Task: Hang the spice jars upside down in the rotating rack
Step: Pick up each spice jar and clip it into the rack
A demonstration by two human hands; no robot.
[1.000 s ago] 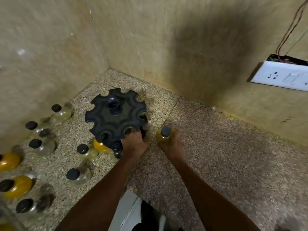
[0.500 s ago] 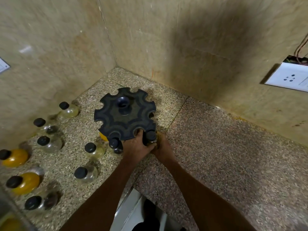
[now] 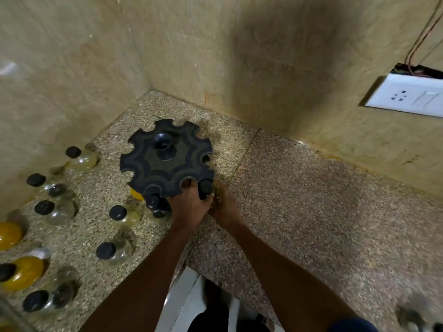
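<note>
Black notched rack, jar slotted.

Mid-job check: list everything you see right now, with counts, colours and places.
rotating rack: one, black, notched top disc, on the counter near the corner.
spice jars: about nine standing left of the rack, black caps, clear or yellow.
jar at rack: one, black cap in a front notch, body hidden by the hands.
counter: speckled stone.
socket plate: one, white, right wall.
left hand: grips the rack's front edge.
right hand: holds the jar at rack.
</note>
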